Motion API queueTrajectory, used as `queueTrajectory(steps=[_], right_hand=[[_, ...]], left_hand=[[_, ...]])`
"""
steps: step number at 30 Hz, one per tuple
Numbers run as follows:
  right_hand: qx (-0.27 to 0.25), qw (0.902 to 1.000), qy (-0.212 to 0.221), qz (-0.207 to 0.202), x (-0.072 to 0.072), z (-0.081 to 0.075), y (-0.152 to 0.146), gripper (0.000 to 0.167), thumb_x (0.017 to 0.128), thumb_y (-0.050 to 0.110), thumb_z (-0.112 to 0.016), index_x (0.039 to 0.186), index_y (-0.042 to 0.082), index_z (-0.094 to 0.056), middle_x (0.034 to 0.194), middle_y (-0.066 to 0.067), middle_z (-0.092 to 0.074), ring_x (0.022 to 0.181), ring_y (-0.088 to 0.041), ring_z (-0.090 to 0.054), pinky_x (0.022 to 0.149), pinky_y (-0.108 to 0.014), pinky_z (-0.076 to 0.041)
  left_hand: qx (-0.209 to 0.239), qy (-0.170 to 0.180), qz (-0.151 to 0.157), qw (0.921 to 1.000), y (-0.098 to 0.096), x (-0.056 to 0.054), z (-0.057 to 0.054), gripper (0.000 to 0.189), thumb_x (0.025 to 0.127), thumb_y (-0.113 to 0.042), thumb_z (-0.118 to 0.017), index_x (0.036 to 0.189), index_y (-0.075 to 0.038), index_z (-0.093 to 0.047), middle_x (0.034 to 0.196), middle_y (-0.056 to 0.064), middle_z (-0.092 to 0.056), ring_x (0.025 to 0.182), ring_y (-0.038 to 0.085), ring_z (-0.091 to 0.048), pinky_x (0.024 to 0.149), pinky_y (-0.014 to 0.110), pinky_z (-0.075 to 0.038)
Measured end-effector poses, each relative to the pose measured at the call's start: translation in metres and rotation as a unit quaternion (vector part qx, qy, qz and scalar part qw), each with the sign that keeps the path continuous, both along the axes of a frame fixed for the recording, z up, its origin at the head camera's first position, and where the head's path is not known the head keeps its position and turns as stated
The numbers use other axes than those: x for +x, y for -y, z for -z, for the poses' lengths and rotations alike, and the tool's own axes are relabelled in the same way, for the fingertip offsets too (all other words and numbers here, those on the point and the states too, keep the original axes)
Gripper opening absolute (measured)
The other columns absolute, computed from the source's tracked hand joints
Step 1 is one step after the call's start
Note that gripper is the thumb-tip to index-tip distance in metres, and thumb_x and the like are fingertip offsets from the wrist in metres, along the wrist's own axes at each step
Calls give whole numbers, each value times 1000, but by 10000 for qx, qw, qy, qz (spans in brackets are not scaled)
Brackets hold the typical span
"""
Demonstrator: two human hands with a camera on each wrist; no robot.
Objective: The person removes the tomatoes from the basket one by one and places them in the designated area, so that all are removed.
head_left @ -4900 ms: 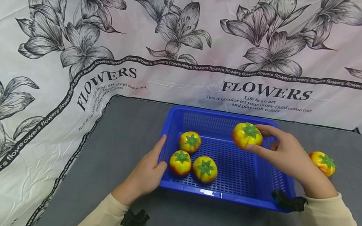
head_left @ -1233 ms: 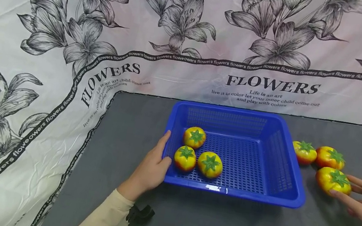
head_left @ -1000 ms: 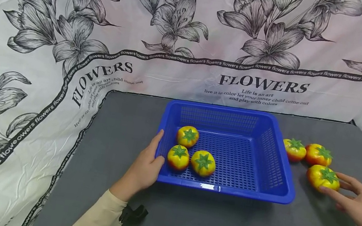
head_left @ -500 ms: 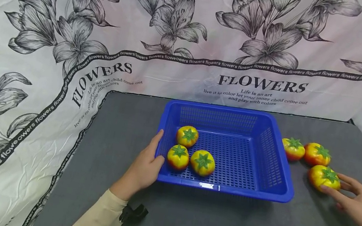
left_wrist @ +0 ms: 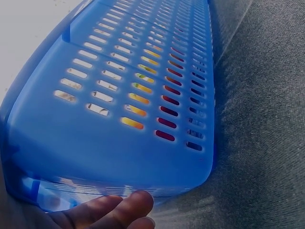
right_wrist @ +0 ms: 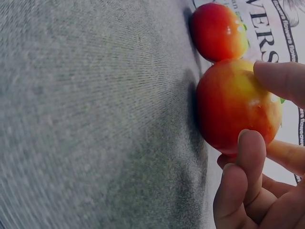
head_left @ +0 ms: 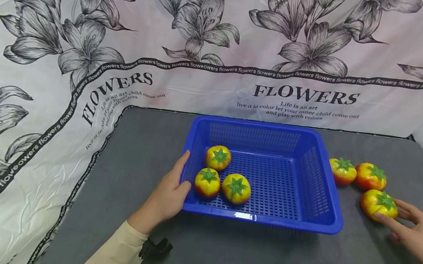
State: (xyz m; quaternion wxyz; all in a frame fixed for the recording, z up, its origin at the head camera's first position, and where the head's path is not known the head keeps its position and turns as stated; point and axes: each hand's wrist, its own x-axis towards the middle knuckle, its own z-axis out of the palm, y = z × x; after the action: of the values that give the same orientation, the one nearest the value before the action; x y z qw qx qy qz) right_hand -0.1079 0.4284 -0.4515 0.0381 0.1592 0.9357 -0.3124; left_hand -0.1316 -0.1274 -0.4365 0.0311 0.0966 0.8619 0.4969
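My left hand (head_left: 164, 196) grips the left rim of a blue plastic basket (head_left: 264, 219) near its front corner. In the left wrist view its fingertips (left_wrist: 139, 202) curl below the basket's slotted wall (left_wrist: 95, 148). Inside, at the left end, lie three yellow-red tomatoes (head_left: 236, 188) with green star-shaped tops. Right of the basket, my right hand (head_left: 421, 237) pinches another tomato (head_left: 375, 205) between thumb and fingers, low at the table. Seen from the right wrist, that tomato (right_wrist: 233, 109) has fingers on two sides, and a second tomato (right_wrist: 217, 33) sits just behind it.
Two tomatoes, one (head_left: 342, 172) close against the basket's right wall and one (head_left: 370, 177) beside it, stand behind the held one. A grey cloth (head_left: 249, 262) covers the table. White flower-printed fabric (head_left: 218, 91) hangs at the back and left.
Earlier my right hand held a tomato above the basket; it has since moved right and down to the table with it. Over the last second both hands stay nearly still; the view shifts slightly.
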Motion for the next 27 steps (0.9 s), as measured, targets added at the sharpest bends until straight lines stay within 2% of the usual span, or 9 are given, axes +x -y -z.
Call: queueTrajectory(steps=[8,17,27], right_hand=[[18,10000,-22,-11,-4,-2,-1,92,104,46,-60,160,-14,-17,139,-55,-34,63,-18,-68,53,-29,-53],[-145,9999,-73,32,-3,-3,2,96,105,41,-59,161,-14,-3,140,-58,-30,62,-23,-69,53,-31,-55],[-215,9997,-37,74,1,-4,7,94,106,40,-57,161,-14,-2,140,-58,-29,62,-24,-68,54,-33,-58]], left_hand=[[2,35,-15,10000,1,0,-1,75,101,-10,-43,170,-17,-15,173,8,-25,156,26,-31,127,52,-23],[28,33,-20,10000,0,1,0,75,101,-10,-43,170,-18,-15,172,10,-27,155,27,-32,126,54,-24],[8,-1,12,10000,0,0,0,75,101,-9,-43,170,-17,-15,173,8,-26,155,26,-32,126,53,-24]])
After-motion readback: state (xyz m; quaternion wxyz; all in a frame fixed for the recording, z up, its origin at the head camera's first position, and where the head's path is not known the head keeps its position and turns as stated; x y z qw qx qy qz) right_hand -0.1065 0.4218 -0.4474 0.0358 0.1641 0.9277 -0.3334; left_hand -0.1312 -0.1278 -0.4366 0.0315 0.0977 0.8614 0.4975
